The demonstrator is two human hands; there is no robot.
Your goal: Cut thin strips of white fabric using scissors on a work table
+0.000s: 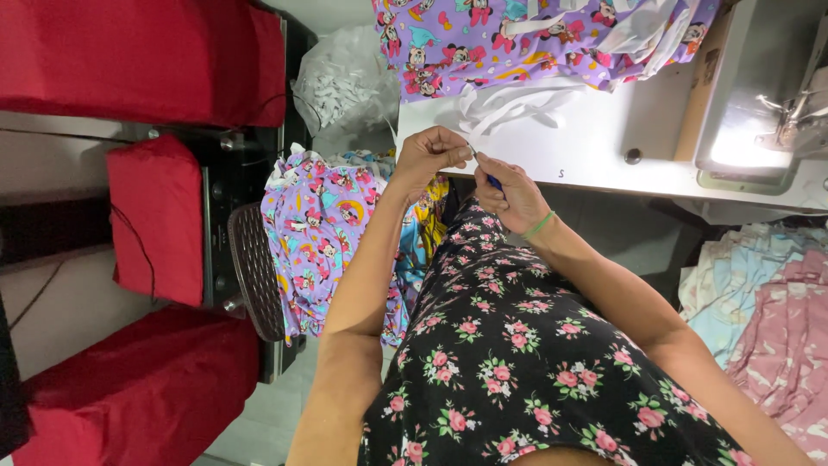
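Whatever is pinched at the fingertips (466, 153) of the left hand (429, 158) is too small to tell. The right hand (509, 194) closes over a blue-handled tool (492, 181), of which only a sliver shows beside its fingers (488, 169). Above the fingers, the purple cartoon-print fabric (483, 39) is cut off by the top edge; the sewing machine (768, 103), right of them, is blown out by glare and cropped.

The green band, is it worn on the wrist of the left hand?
No, the green band sits on the wrist of the right hand, while the left hand has a bare wrist.
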